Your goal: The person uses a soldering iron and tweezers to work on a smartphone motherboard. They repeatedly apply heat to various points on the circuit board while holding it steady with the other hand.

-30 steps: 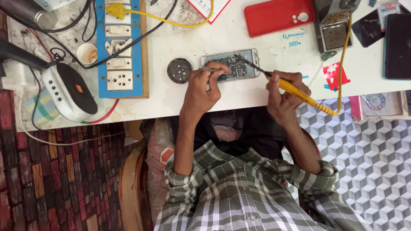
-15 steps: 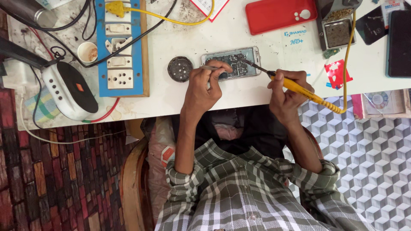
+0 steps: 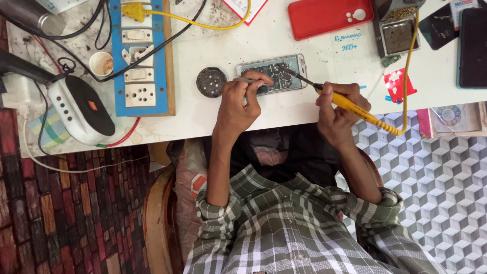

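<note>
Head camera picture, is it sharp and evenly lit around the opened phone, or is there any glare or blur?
Head view: even light, soft shadows only, no strong glare on the white table; opened phone, left hand and right hand with the soldering iron look sharp.

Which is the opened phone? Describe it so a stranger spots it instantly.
On the worktable, right of the blue socket board, the opened phone lies under the tweezers in the left hand and the yellow soldering iron in the right hand. Unlike the red case, its circuitry is bare.
</note>
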